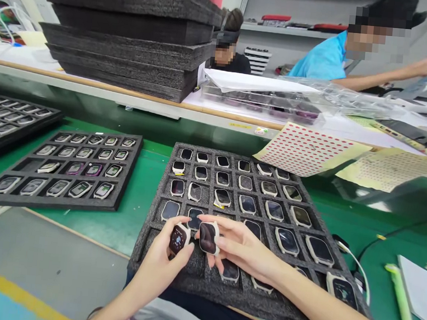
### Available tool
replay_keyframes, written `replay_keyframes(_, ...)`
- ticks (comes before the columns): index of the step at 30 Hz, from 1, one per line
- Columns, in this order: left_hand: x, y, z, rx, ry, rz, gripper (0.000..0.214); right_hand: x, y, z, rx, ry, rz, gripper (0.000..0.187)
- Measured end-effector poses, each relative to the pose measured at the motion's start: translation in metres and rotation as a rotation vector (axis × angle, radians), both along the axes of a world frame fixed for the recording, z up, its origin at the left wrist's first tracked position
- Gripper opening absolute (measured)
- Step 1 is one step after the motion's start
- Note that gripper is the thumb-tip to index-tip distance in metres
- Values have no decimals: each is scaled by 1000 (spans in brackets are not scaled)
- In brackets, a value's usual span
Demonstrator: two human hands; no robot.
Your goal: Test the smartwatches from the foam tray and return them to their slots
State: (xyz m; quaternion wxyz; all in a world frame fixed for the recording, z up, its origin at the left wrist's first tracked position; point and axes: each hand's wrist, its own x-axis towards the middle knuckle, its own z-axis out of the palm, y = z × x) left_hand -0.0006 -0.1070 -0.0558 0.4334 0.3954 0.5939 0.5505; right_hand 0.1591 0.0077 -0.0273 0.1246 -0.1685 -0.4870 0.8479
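Observation:
My left hand is closed around a small white-cased watch body with a lit dark screen. My right hand pinches a second white watch body with a black screen, held close beside the first. Both hands hover over the near left part of a black foam tray whose pockets hold several more watch bodies.
A second foam tray of watch bodies lies to the left on the green mat, a third further left. Stacked black foam sits on the shelf behind. Red dot sticker sheets, a green pen and a white cable lie right. Two people work behind.

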Motion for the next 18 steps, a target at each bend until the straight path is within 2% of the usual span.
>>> replay_keyframes(6,0,-2,0,18,13,-16,39,0,-3,0,1,2,-17,49)
replay_keyframes(12,-6,-6,1,10,60,-131,34,-1,-7,-3,102,-53,-33,45)
replay_keyframes(18,-1,-6,3,17,25,-22,36,0,-9,-4,131,-34,-38,47)
